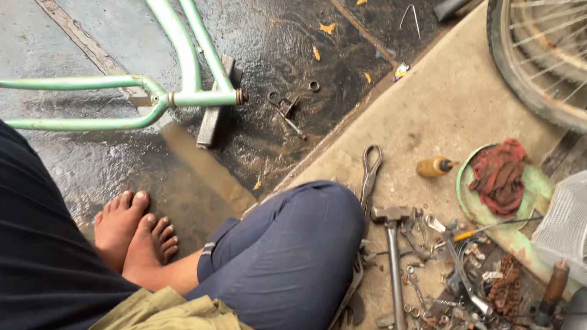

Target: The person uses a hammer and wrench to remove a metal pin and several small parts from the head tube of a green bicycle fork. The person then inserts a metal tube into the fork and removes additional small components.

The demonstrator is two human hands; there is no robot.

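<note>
Green bicycle frame point(174, 67) lies on wet black floor point(285, 28); neither hand is in view.

— Frame point(176, 39)? Painted metal, pale green, glossy.
— Floor point(264, 19)? Dark, wet, shiny; beside it matt, rough concrete point(435, 114).
— Hammer point(392, 253)? Dull grey metal.
— Rag point(499, 174)? Red cloth, crumpled.
— Chain point(508, 286)? Rusty.

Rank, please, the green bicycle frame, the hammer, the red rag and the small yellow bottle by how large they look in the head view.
1. green bicycle frame
2. hammer
3. red rag, close to the hammer in extent, so unsure
4. small yellow bottle
</note>
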